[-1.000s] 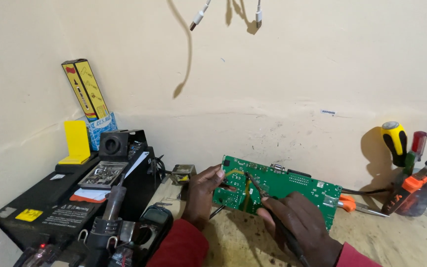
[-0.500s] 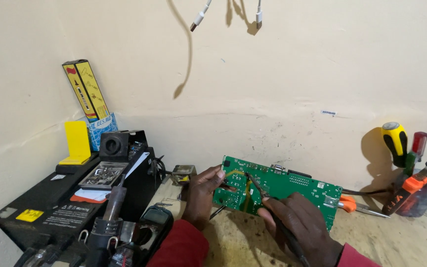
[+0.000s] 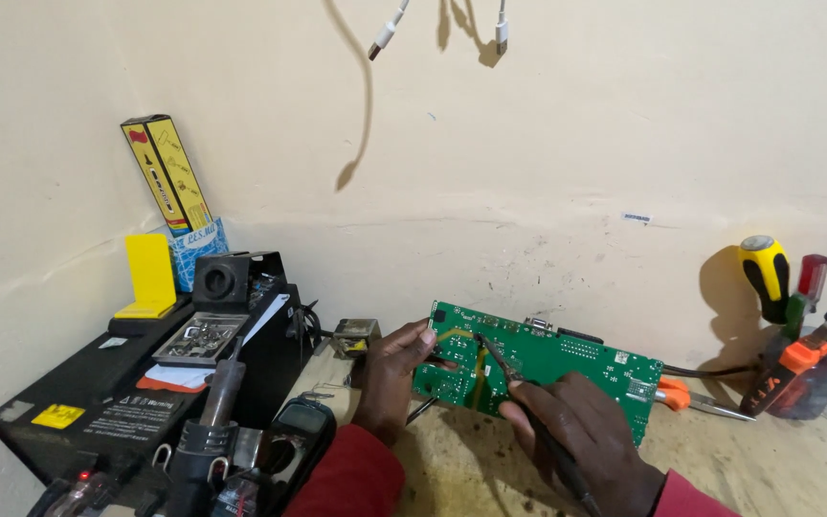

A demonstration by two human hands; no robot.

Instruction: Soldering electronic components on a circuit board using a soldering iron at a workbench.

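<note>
A green circuit board (image 3: 567, 369) stands tilted on its edge on the bench. My left hand (image 3: 392, 378) grips the board's left end, thumb on the front face. My right hand (image 3: 581, 436) holds a thin dark soldering iron (image 3: 509, 369) like a pen, its tip touching the board near an amber strip left of centre. Both sleeves are red.
A black box (image 3: 98, 402) at the left carries a small parts tray (image 3: 198, 337), a yellow stand (image 3: 148, 278) and a tall yellow carton (image 3: 167, 174). An iron holder (image 3: 205, 445) and a meter (image 3: 294, 431) sit in front. Screwdrivers and pliers (image 3: 796, 316) stand at the right. Two cable plugs (image 3: 387, 31) hang above.
</note>
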